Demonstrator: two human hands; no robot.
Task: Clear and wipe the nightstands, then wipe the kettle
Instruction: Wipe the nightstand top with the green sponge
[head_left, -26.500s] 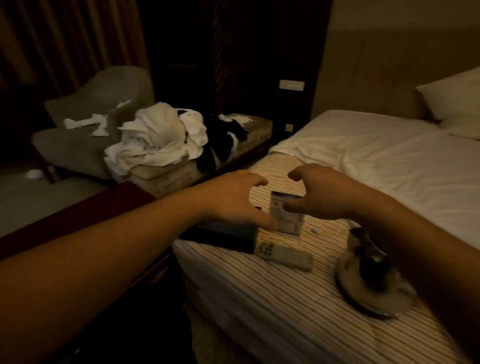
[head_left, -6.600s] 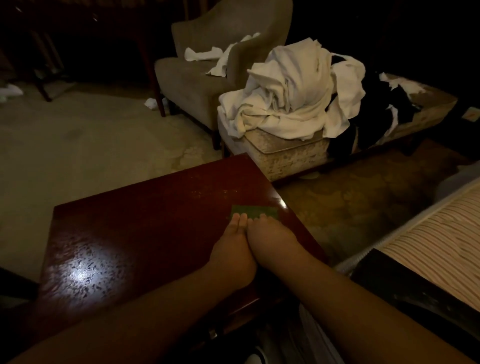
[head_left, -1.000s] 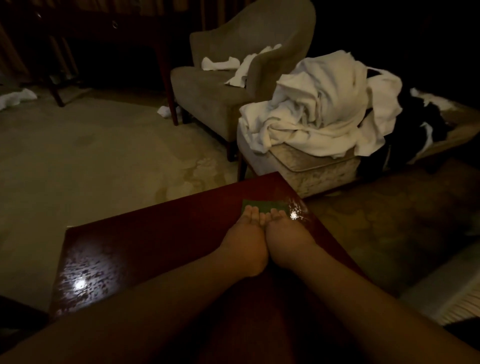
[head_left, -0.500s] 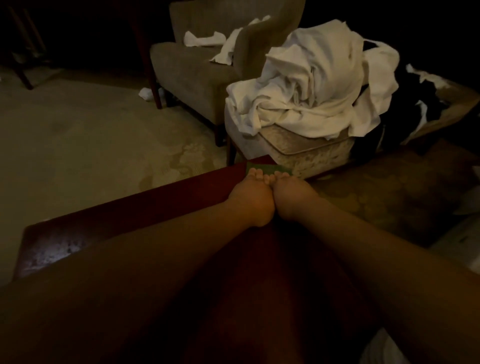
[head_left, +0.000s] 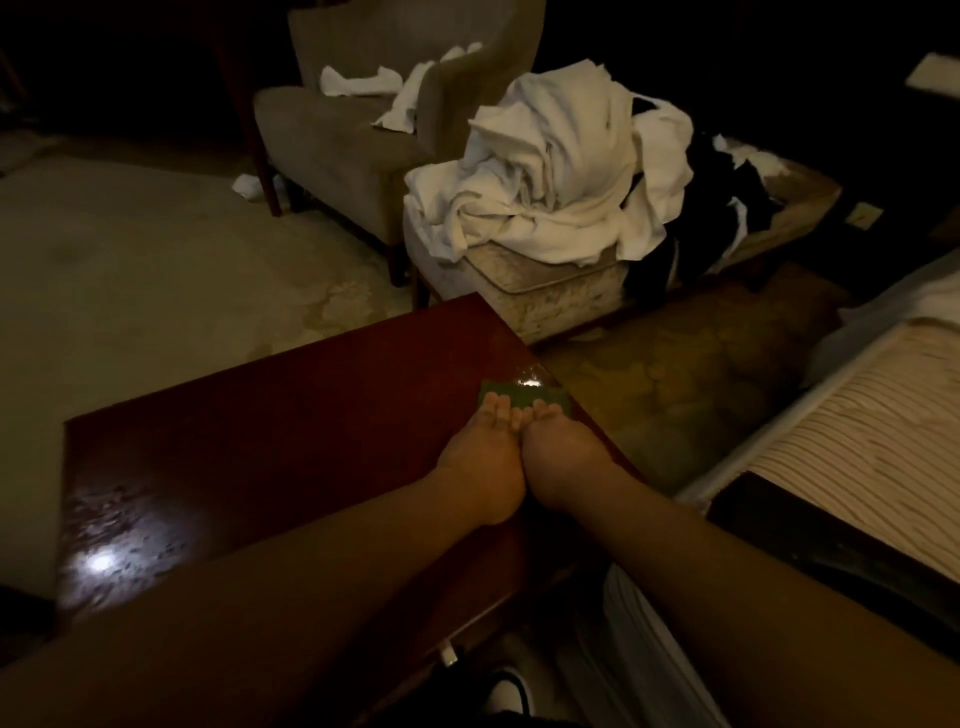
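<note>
Here both hands, left and right, lie flat side by side with straight fingers pressing the green cloth onto the nightstand at its right edge, likely doubling pressure for wiping. Nothing else sits on its top. A stool heaped with towels, a chair and the bed stand near; no kettle shows.

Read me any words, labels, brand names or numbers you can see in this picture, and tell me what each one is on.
None can be read. The dark red wooden nightstand top, the small green cloth under both hands and the pile of white linen show no print. The pale wall plate at right is too small to make out.
</note>
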